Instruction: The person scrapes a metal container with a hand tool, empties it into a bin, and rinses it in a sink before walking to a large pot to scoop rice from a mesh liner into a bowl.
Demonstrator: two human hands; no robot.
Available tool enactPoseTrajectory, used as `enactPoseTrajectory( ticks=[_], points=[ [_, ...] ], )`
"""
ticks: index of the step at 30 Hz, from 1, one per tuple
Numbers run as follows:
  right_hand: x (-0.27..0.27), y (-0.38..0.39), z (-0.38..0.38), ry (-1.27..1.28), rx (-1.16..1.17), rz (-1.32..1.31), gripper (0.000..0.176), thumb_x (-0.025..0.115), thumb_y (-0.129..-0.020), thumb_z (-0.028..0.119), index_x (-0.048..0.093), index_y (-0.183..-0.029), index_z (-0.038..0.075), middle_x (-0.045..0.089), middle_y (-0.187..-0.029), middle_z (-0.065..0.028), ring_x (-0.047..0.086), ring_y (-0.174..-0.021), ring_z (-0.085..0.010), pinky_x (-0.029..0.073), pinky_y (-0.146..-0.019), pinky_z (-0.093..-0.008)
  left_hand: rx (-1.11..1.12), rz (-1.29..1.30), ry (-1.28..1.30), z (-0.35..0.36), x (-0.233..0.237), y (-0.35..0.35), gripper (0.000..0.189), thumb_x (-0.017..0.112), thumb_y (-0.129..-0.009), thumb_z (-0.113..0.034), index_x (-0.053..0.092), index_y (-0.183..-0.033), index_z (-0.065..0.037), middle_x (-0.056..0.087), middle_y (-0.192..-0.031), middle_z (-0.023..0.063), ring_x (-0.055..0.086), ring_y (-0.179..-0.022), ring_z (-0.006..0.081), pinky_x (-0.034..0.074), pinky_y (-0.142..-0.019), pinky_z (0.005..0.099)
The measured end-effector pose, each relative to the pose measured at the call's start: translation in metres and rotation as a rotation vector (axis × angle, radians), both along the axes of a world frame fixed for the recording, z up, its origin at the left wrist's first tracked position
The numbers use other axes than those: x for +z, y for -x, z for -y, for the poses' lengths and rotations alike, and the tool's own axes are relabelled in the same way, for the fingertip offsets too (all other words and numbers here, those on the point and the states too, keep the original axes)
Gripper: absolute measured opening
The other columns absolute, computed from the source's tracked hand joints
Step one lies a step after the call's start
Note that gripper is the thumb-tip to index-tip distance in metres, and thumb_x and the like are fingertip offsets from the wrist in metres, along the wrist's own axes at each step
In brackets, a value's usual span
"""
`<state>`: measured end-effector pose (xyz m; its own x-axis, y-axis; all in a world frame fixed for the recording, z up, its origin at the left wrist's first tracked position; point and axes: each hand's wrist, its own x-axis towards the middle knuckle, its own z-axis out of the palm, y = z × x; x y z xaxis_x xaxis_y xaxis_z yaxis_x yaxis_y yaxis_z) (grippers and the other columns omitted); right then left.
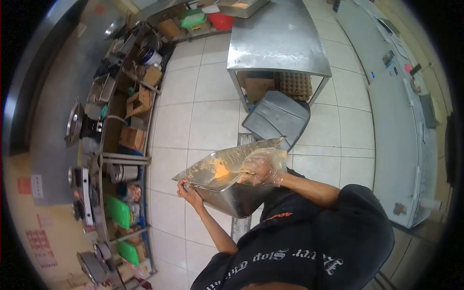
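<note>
- In the head view, my left hand (190, 194) is closed round a corner of the tilted metal pan (229, 200), in front of my body.
- Orange paste (221, 170) clumps inside it and smears its wall.
- My right hand (261, 166), in a clear plastic glove, is at the pan's near side; how tightly its fingers close, I cannot tell.
- Ahead, a metal tray (249, 11) with something orange sits on the table (278, 46).
- Egg trays (296, 86) are stacked underneath.
</note>
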<state>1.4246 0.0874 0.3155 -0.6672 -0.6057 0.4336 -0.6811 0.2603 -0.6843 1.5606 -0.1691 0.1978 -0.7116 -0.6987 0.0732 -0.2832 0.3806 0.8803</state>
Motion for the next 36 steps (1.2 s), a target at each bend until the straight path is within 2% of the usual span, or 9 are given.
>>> enactPoseTrajectory(
  ticks=[9, 13, 23, 25, 29, 31, 32, 33, 36],
  points=[
    [0.027, -0.005, 0.007, 0.083, 0.163, 0.103, 0.026, 0.067, -0.067, 0.034, 0.059, -0.069, 0.009, 0.056, -0.066, -0.0057, 0.055, -0.061, -0.0253, 0.044, -0.058, -0.0360, 0.201, -0.073, -0.059, -0.028, 0.060, -0.058, 0.007, 0.045, -0.075, -0.001, 0.047, -0.081, 0.001, 0.049, -0.079, 0.0078, 0.045, -0.077, 0.0184, 0.039, -0.075, 0.0305],
    [0.018, -0.013, 0.006, -0.026, 0.252, 0.391, 0.024, 0.064, -0.072, 0.034, 0.060, -0.070, 0.010, 0.058, -0.070, -0.0046, 0.056, -0.065, -0.0265, 0.044, -0.062, -0.0362, 0.197, 0.050, -0.059, -0.030, 0.056, -0.068, 0.009, 0.049, -0.078, -0.008, 0.047, -0.082, 0.000, 0.048, -0.079, 0.0067, 0.045, -0.078, 0.0177, 0.037, -0.077, 0.0296],
    [0.013, 0.018, 0.015, -0.137, 0.281, 0.459, 0.034, 0.068, -0.065, 0.042, 0.062, -0.072, 0.010, 0.061, -0.074, -0.0072, 0.058, -0.069, -0.0271, 0.046, -0.067, -0.0368, 0.328, 0.170, -0.099, -0.030, 0.058, -0.057, 0.016, 0.040, -0.072, 0.007, 0.048, -0.084, 0.000, 0.048, -0.083, 0.0069, 0.046, -0.078, 0.0170, 0.038, -0.075, 0.0276],
    [0.020, 0.022, 0.001, -0.140, 0.161, 0.234, 0.032, 0.068, -0.065, 0.040, 0.062, -0.075, 0.011, 0.061, -0.075, -0.0073, 0.058, -0.071, -0.0275, 0.046, -0.067, -0.0372, 0.278, 0.127, -0.277, -0.037, 0.062, -0.043, 0.022, 0.037, -0.068, 0.010, 0.047, -0.084, 0.000, 0.048, -0.082, 0.0064, 0.046, -0.078, 0.0155, 0.038, -0.075, 0.0264],
    [-0.042, 0.034, -0.057, -0.108, 0.171, 0.013, 0.031, 0.069, -0.063, 0.040, 0.062, -0.075, 0.012, 0.061, -0.075, -0.0066, 0.058, -0.074, -0.0270, 0.045, -0.068, -0.0382, 0.230, 0.132, -0.337, -0.077, 0.019, -0.006, 0.014, 0.045, -0.071, 0.007, 0.047, -0.082, -0.001, 0.048, -0.082, 0.0055, 0.046, -0.079, 0.0146, 0.038, -0.075, 0.0257],
    [-0.050, 0.039, -0.078, -0.313, 0.103, 0.396, 0.023, 0.066, -0.068, 0.035, 0.064, -0.083, 0.018, 0.060, -0.077, 0.0005, 0.058, -0.072, -0.0211, 0.046, -0.064, -0.0354, 0.186, 0.100, -0.387, -0.092, 0.010, 0.018, 0.012, 0.048, -0.072, 0.005, 0.047, -0.082, -0.001, 0.048, -0.083, 0.0057, 0.047, -0.079, 0.0147, 0.038, -0.075, 0.0258],
    [-0.046, 0.045, -0.093, -0.256, 0.152, -0.152, 0.029, 0.067, -0.066, 0.038, 0.063, -0.086, 0.017, 0.059, -0.088, 0.0014, 0.057, -0.076, -0.0192, 0.045, -0.065, -0.0362, 0.145, 0.040, -0.439, -0.096, 0.003, 0.033, 0.011, 0.050, -0.073, 0.003, 0.047, -0.082, -0.002, 0.049, -0.083, 0.0059, 0.047, -0.080, 0.0148, 0.038, -0.075, 0.0260],
    [-0.038, 0.056, -0.096, -0.263, 0.165, -0.164, 0.029, 0.067, -0.066, 0.038, 0.063, -0.086, 0.017, 0.059, -0.088, 0.0014, 0.057, -0.076, -0.0192, 0.045, -0.065, -0.0362, 0.157, 0.027, -0.447, -0.098, -0.007, 0.047, 0.011, 0.050, -0.073, 0.003, 0.047, -0.082, -0.002, 0.049, -0.083, 0.0059, 0.047, -0.080, 0.0148, 0.038, -0.075, 0.0260],
    [-0.076, 0.045, -0.131, -0.324, -0.139, 0.268, 0.039, 0.065, -0.065, 0.047, 0.064, -0.087, 0.015, 0.060, -0.085, -0.0011, 0.057, -0.080, -0.0209, 0.044, -0.070, -0.0368, 0.109, 0.098, -0.440, -0.113, -0.032, 0.066, 0.010, 0.051, -0.076, 0.001, 0.047, -0.084, -0.002, 0.050, -0.086, 0.0066, 0.047, -0.082, 0.0149, 0.039, -0.076, 0.0270]
  ],
)
